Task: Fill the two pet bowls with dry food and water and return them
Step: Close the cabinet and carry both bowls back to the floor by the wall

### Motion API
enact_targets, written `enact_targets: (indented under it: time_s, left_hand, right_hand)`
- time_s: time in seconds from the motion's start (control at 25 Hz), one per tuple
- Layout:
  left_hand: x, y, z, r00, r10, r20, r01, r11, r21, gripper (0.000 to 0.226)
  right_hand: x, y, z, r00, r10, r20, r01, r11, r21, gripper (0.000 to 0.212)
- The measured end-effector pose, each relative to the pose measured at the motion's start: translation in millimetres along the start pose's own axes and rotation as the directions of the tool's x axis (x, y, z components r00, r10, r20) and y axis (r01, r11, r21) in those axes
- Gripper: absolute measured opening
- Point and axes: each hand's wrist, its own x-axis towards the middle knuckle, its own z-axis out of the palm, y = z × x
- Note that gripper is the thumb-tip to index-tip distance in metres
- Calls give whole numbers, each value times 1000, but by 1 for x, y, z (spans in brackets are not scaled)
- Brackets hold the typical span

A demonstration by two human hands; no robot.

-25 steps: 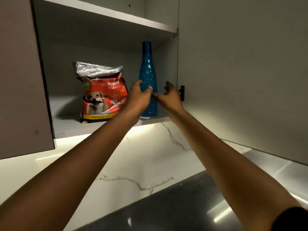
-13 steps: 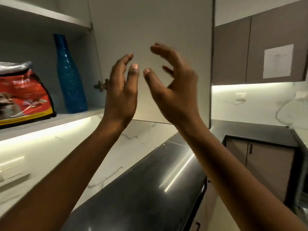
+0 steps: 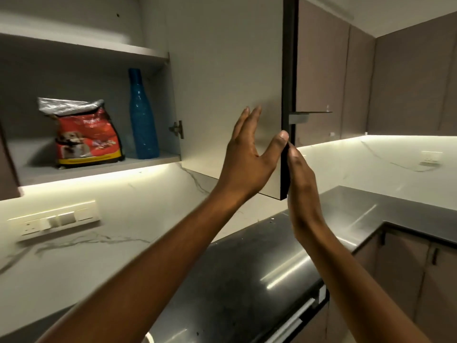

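Note:
A red dry puppy food bag (image 3: 86, 137) with a crumpled silver top stands on the lower shelf (image 3: 103, 165) of an open wall cabinet. A tall blue bottle (image 3: 143, 120) stands upright just right of it. The cabinet door (image 3: 222, 70) is swung out toward me. My left hand (image 3: 247, 154) lies flat on the door's inner face, fingers straight, thumb at the free edge. My right hand (image 3: 301, 184) rests flat against the outer side of that same edge. Neither hand holds anything. No pet bowl is in view.
A dark glossy countertop (image 3: 247, 280) runs below and turns a corner at the right. A switch and socket panel (image 3: 54, 220) sits on the marble backsplash at the left. Closed brown wall cabinets (image 3: 408, 70) line the right side, with lit strips beneath them.
My hands left the shelf by the blue bottle, drew back empty, and now sit on either side of the door's free edge. The view has swung right and back.

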Motion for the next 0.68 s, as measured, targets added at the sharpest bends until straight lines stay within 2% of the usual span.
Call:
enact_targets:
  time_s: [0.12,0.2,0.28,0.4,0.52,0.6,0.68]
  left_hand:
    - [-17,0,-8,1000,1,-23,0,999,44,78]
    - [-32,-4,-24,997,-4,-76,8,999,51,80]
    - [-50,-13,-51,987,15,-161,-11,1000,27,76]
    - [-75,-30,-103,955,61,-291,-52,998,38,55]
    - [-93,-55,-166,923,11,-385,31,994,104,54]
    - [-98,-73,-210,912,-3,-410,65,988,137,48]
    - [-98,-94,-251,895,-40,-444,126,978,166,47]
  right_hand:
    - [-15,0,10,999,19,25,-22,993,112,57]
    - [-28,-1,23,994,-23,102,7,987,162,47]
    - [-45,-7,47,961,-109,253,68,984,167,41]
    - [-57,-8,88,867,-210,451,149,975,168,46]
    - [-62,-1,144,734,-290,614,258,956,142,50]
    - [-65,5,186,649,-341,680,412,909,62,53]
    - [-67,15,234,588,-387,711,577,816,-33,58]
